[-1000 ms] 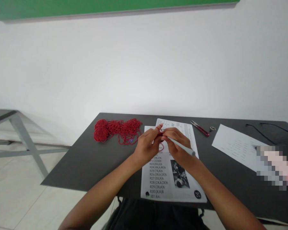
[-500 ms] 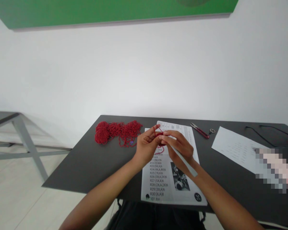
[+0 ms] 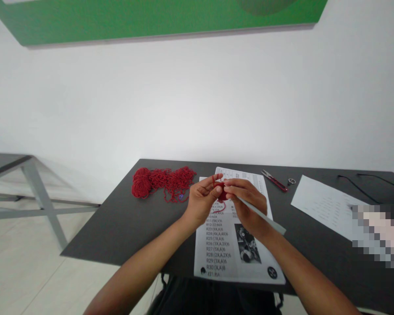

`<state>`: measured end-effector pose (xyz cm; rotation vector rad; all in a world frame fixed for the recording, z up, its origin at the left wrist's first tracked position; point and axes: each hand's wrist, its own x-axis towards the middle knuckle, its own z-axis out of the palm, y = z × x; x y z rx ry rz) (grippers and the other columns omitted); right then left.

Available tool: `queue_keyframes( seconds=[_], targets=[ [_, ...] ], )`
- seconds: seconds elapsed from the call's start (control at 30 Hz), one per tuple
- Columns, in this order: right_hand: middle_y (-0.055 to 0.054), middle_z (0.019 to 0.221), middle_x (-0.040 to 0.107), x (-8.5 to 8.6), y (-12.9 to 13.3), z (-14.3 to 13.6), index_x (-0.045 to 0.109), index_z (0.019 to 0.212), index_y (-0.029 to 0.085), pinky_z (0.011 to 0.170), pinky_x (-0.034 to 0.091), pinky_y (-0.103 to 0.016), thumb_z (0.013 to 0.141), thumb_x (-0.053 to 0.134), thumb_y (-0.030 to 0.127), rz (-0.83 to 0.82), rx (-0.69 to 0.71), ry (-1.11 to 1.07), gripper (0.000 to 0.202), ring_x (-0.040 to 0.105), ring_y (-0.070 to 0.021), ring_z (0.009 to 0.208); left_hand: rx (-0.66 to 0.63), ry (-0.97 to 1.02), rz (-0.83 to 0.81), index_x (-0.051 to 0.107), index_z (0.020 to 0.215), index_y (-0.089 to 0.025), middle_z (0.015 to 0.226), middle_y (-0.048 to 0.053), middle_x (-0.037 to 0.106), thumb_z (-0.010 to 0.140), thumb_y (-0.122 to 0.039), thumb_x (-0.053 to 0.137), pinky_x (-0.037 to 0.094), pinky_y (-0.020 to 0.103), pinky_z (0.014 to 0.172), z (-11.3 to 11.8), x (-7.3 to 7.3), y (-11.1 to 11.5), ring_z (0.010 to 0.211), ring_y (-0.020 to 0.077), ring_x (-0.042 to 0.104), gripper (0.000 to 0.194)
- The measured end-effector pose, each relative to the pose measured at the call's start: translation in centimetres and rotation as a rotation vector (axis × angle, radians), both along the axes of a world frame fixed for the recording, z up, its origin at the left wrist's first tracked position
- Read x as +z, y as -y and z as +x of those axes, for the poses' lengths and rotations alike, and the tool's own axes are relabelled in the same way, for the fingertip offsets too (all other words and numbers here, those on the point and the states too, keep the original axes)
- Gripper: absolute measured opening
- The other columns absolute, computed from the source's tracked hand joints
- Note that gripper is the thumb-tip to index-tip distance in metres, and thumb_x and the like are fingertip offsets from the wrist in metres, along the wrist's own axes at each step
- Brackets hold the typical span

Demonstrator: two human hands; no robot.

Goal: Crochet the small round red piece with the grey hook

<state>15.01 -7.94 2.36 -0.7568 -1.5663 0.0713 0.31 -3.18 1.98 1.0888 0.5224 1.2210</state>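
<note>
Between my hands is a small red crochet piece [image 3: 222,193], pinched by the thumb and fingers of my left hand [image 3: 200,199]. Red yarn wraps around the raised left index finger, and a loose tail hangs below the piece. My right hand [image 3: 251,201] is closed around a crochet hook [image 3: 265,217] with a flat pale grey handle, its back end slanting down to the right. The hook's tip is hidden at the piece. To the left lies a red yarn ball [image 3: 141,183] with loosened yarn [image 3: 174,177] beside it.
Under my hands lies a printed pattern sheet [image 3: 216,245] on the dark table [image 3: 128,227]. Red-handled thread snips [image 3: 274,180] and a small ring [image 3: 291,181] lie right of it, then another paper [image 3: 318,201] and thin black frames [image 3: 354,186]. A small purple item [image 3: 181,197] touches the yarn.
The hook's handle has swung to the right and lies flatter. My right fingers have shifted slightly, showing more of the red piece. The whole view has moved a little.
</note>
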Motion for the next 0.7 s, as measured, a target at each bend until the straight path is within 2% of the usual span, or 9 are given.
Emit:
queue_keyframes(
  seconds=[0.1, 0.27, 0.4, 0.47, 0.57, 0.7],
  targets=[
    [-0.005, 0.111, 0.078, 0.0, -0.2, 0.3, 0.076, 0.109, 0.03, 0.087, 0.067, -0.042, 0.098, 0.067, 0.022, -0.036, 0.038, -0.043, 0.017, 0.077, -0.0221, 0.1, 0.053, -0.111, 0.15, 0.077, 0.117, -0.013, 0.081, 0.006, 0.079, 0.073, -0.042, 0.091, 0.058, 0.025, 0.061, -0.6, 0.7, -0.4, 0.064, 0.0132, 0.069, 0.054],
    [-0.004, 0.115, 0.081, -0.2, -0.5, 0.4, 0.076, 0.107, 0.03, 0.098, 0.063, -0.047, 0.099, 0.067, 0.026, -0.099, 0.028, -0.023, 0.013, 0.076, -0.0243, 0.111, 0.254, -0.338, 0.421, 0.078, 0.116, -0.015, 0.079, 0.003, 0.077, 0.083, -0.037, 0.083, 0.061, 0.028, 0.069, -1.4, 1.3, -0.9, 0.07, 0.0158, 0.071, 0.04],
    [-0.001, 0.109, 0.083, -0.1, -0.7, 0.2, 0.075, 0.102, 0.03, 0.105, 0.058, -0.053, 0.097, 0.069, 0.026, -0.043, -0.034, 0.073, 0.009, 0.077, -0.0249, 0.108, 0.368, -0.443, 0.616, 0.081, 0.088, -0.018, 0.079, 0.004, 0.076, 0.087, -0.027, 0.078, 0.063, 0.034, 0.085, -1.8, 1.3, -1.3, 0.088, 0.0219, 0.076, 0.01],
    [-0.002, 0.107, 0.083, -0.2, -0.9, 0.2, 0.074, 0.101, 0.03, 0.099, 0.06, -0.051, 0.096, 0.07, 0.023, -0.027, -0.071, 0.128, 0.009, 0.078, -0.0243, 0.102, 0.423, -0.486, 0.713, 0.078, 0.08, -0.019, 0.079, 0.004, 0.076, 0.089, -0.022, 0.074, 0.062, 0.034, 0.087, -1.9, 1.3, -1.6, 0.087, 0.0208, 0.075, 0.01],
    [-0.004, 0.111, 0.082, -0.6, -1.1, 0.1, 0.072, 0.102, 0.029, 0.094, 0.061, -0.049, 0.096, 0.067, 0.019, -0.019, -0.092, 0.2, 0.013, 0.077, -0.0243, 0.103, 0.497, -0.562, 0.859, 0.079, 0.088, -0.019, 0.086, 0.006, 0.078, 0.092, -0.018, 0.07, 0.061, 0.031, 0.077, -2.1, 1.3, -2.0, 0.078, 0.0168, 0.072, 0.009],
    [-0.007, 0.114, 0.081, -1.2, -1.1, -0.5, 0.068, 0.105, 0.027, 0.097, 0.061, -0.051, 0.097, 0.063, 0.016, 0.027, -0.121, 0.242, 0.015, 0.076, -0.0256, 0.109, 0.557, -0.606, 0.968, 0.079, 0.099, -0.019, 0.091, 0.007, 0.08, 0.095, -0.019, 0.068, 0.06, 0.029, 0.074, -2.2, 1.0, -2.5, 0.077, 0.0159, 0.07, 0.013]
  ],
)
